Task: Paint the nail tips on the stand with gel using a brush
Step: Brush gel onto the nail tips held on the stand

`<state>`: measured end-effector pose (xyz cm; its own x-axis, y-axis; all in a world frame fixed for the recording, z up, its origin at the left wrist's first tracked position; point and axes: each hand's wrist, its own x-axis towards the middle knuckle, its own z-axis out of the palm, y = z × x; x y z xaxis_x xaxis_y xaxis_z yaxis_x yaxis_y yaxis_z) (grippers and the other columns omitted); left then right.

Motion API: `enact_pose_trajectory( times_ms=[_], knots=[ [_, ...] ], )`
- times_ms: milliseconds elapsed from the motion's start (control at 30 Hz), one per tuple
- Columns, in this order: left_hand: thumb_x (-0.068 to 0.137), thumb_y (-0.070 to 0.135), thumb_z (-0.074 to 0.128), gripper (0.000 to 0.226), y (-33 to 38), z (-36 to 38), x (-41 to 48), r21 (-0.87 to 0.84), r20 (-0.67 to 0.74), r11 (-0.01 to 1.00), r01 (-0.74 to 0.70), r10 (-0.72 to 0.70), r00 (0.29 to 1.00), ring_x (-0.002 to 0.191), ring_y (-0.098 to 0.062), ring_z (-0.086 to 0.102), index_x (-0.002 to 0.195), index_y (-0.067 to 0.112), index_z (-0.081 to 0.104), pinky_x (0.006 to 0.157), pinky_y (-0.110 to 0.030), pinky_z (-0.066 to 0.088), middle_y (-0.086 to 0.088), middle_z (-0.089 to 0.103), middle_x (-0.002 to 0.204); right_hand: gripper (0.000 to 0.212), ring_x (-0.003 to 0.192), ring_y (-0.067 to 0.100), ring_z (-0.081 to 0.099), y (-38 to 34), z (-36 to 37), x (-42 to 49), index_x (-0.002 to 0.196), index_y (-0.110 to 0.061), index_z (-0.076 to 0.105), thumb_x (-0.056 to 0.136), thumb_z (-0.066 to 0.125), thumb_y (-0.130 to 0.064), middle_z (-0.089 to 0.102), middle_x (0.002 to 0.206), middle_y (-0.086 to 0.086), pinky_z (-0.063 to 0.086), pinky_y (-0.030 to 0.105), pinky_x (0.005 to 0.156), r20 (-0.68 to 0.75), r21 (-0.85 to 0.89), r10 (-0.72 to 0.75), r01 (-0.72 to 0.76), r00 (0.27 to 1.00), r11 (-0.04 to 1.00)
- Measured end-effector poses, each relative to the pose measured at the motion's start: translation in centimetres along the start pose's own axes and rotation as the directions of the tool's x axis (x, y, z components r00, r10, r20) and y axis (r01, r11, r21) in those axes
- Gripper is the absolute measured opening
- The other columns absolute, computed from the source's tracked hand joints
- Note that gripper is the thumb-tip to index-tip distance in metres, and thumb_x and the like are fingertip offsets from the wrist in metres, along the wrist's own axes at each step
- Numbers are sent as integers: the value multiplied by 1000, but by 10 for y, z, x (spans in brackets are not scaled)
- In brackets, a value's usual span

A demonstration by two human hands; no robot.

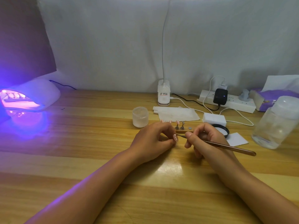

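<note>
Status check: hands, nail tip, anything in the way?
Left hand pinches nail tip. Right hand grips brush, bristles at tip. Stand just behind; nothing blocking.

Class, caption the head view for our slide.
Left hand holds a pink nail tip; right hand applies a brown-handled brush beside the wooden stand.

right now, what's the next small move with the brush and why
Probably a short stroke of the brush along the nail tip. The left hand pinches that tip off the stand, the right hand grips the brush like a pen, and its bristles already meet the tip's edge.
</note>
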<state>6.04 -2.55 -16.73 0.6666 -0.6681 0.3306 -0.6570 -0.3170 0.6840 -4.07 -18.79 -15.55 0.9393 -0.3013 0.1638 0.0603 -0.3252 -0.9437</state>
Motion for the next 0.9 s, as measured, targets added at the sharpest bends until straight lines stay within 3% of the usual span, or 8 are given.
enact_pose_trajectory(
  times_ms=[233, 367, 500, 633, 733, 800, 900],
  knots=[
    [86, 21, 74, 7, 1, 0, -1, 4, -2, 1000, -7, 7, 1000, 71, 14, 53, 90, 24, 70, 59, -5, 36, 13, 67, 92, 9, 50, 3, 56, 3, 0, -2, 84, -6, 54, 88, 62, -8, 63, 59, 2, 42, 17, 46, 24, -47, -11, 12, 1000, 999],
    [86, 23, 74, 9, 0, -1, 0, 13, -6, 1000, -3, 3, 1000, 72, 13, 53, 89, 29, 70, 59, -7, 36, 14, 66, 91, 11, 52, 0, 58, 1, -1, -1, 87, -10, 56, 90, 63, -18, 68, 67, 1, 43, 16, 51, -33, 6, -5, 5, 999, 1000],
    [85, 24, 75, 8, -1, 0, 1, 33, -8, 999, 4, -4, 1000, 73, 11, 54, 90, 28, 70, 61, -12, 37, 15, 64, 90, 15, 56, -1, 61, -2, 1, -1, 91, -12, 57, 89, 66, -24, 72, 74, 0, 46, 15, 51, 21, -11, -14, 14, 1000, 1000],
    [85, 25, 75, 9, -1, 0, 1, 33, -1, 999, 15, -15, 1000, 74, 10, 55, 92, 28, 70, 63, -12, 38, 17, 64, 89, 11, 51, 3, 57, -2, 2, -1, 87, -12, 56, 87, 67, -15, 67, 67, 3, 44, 15, 46, 39, -60, -11, 14, 999, 998],
    [85, 24, 75, 10, -1, -1, 0, 17, 4, 1000, 12, -13, 1000, 75, 10, 56, 90, 31, 70, 63, -13, 38, 17, 64, 88, 11, 53, 8, 50, 1, 1, 0, 83, -12, 55, 85, 65, -9, 57, 63, 2, 42, 25, 49, 19, -118, -25, 27, 1000, 993],
    [86, 24, 74, 10, 0, -1, 0, 16, 7, 1000, 14, -14, 1000, 75, 10, 55, 90, 32, 70, 64, -14, 39, 17, 64, 89, 9, 56, 11, 48, 2, 1, 0, 83, -13, 55, 84, 64, -11, 55, 64, 3, 41, 29, 52, -10, -106, -23, 22, 1000, 994],
    [86, 24, 74, 8, 0, -1, 0, 15, 10, 1000, 9, -10, 1000, 73, 12, 53, 91, 30, 71, 62, -13, 36, 17, 65, 90, 9, 54, 6, 52, 3, -1, 0, 88, -15, 55, 86, 63, -19, 60, 63, -3, 42, 23, 50, -67, -15, 4, -5, 998, 1000]
  ],
)
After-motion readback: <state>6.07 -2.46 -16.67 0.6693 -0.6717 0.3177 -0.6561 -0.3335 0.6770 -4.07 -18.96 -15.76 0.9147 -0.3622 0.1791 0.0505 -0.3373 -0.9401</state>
